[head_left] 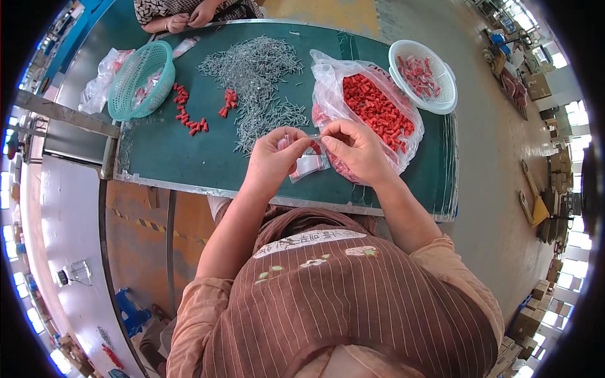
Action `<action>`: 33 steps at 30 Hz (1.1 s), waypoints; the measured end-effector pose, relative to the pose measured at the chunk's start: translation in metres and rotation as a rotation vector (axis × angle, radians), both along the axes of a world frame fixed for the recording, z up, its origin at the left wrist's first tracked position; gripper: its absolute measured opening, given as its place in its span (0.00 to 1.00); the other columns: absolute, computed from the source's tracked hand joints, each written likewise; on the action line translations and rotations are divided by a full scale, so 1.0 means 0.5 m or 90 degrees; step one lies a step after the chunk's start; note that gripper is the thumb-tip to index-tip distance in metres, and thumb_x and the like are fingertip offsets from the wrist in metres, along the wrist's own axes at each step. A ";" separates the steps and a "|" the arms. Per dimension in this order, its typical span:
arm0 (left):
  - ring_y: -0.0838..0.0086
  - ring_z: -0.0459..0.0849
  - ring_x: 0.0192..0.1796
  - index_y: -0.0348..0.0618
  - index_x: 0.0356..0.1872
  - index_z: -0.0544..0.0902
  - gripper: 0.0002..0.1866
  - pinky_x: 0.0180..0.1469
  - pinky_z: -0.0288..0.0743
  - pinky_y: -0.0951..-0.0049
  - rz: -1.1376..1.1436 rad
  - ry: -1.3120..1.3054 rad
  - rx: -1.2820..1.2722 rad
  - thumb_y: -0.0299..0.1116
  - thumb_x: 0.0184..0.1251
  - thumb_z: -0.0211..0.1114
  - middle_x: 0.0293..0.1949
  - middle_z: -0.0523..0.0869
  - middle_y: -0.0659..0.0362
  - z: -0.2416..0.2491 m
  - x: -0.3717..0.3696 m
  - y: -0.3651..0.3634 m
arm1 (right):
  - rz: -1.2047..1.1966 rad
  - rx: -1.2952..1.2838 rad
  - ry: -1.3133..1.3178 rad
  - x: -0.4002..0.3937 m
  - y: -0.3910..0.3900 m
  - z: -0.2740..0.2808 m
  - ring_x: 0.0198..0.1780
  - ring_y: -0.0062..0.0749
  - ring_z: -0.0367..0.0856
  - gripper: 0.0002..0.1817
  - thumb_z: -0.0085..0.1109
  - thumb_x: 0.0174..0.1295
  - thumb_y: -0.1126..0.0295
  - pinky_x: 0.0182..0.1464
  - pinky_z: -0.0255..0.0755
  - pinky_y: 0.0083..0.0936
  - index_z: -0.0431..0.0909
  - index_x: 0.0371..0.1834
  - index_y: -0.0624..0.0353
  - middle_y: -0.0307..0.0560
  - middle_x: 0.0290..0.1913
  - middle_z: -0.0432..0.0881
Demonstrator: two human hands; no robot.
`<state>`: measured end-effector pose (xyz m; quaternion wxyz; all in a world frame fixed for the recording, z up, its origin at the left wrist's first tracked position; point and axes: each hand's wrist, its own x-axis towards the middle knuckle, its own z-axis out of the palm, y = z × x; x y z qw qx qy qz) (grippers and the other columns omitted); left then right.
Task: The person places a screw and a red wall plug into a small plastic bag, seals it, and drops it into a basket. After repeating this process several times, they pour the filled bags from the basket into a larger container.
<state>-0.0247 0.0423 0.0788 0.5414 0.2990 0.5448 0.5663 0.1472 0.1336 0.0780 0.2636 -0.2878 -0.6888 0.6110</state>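
Observation:
Both my hands are up at the near edge of the green table, pinching the top edge of a small clear plastic bag (314, 137). My left hand (271, 157) grips its left corner, with fingers curled. The right corner sits between thumb and forefinger of my right hand (357, 151). Something red shows at the bag, partly hidden by my fingers. Just below lie flat clear bags with a white part (309, 165). Right of my hands, a large open plastic sack (408, 110) holds many small red plastic pieces (377, 110).
A pile of grey screws (255, 69) spreads over the table's middle. Loose red pieces (183, 113) lie left of it. A green basket (114, 101) and a white basket (449, 94) hold filled bags. Across the table are another person's hands (189, 19).

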 end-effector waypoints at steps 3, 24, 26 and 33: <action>0.89 0.65 0.20 0.40 0.33 0.83 0.05 0.20 0.55 0.85 0.019 0.112 -0.048 0.30 0.66 0.65 0.20 0.73 0.70 0.019 0.007 0.001 | 0.002 -0.027 -0.017 -0.005 -0.011 0.009 0.36 0.15 0.74 0.06 0.59 0.66 0.70 0.40 0.71 0.20 0.78 0.38 0.61 0.34 0.32 0.79; 0.79 0.69 0.26 0.33 0.58 0.71 0.18 0.29 0.68 0.74 0.013 -0.316 -0.068 0.30 0.71 0.54 0.30 0.74 0.63 -0.079 0.003 0.000 | -0.607 0.520 -0.114 0.176 0.288 0.063 0.35 0.26 0.78 0.17 0.59 0.65 0.73 0.43 0.75 0.24 0.74 0.57 0.60 0.42 0.41 0.82; 0.77 0.72 0.29 0.33 0.59 0.70 0.20 0.33 0.71 0.72 0.012 -0.348 -0.069 0.28 0.68 0.53 0.31 0.75 0.62 -0.084 0.001 0.001 | -0.416 0.345 -0.190 0.123 0.202 0.062 0.38 0.27 0.79 0.16 0.60 0.64 0.74 0.44 0.76 0.26 0.77 0.55 0.60 0.44 0.42 0.82; 0.79 0.74 0.31 0.32 0.66 0.64 0.23 0.36 0.75 0.72 -0.002 -0.306 -0.017 0.23 0.71 0.51 0.34 0.75 0.62 -0.112 0.000 0.005 | -0.007 0.250 -0.071 -0.012 0.006 -0.039 0.45 0.41 0.80 0.11 0.62 0.61 0.71 0.48 0.73 0.33 0.80 0.46 0.63 0.52 0.43 0.80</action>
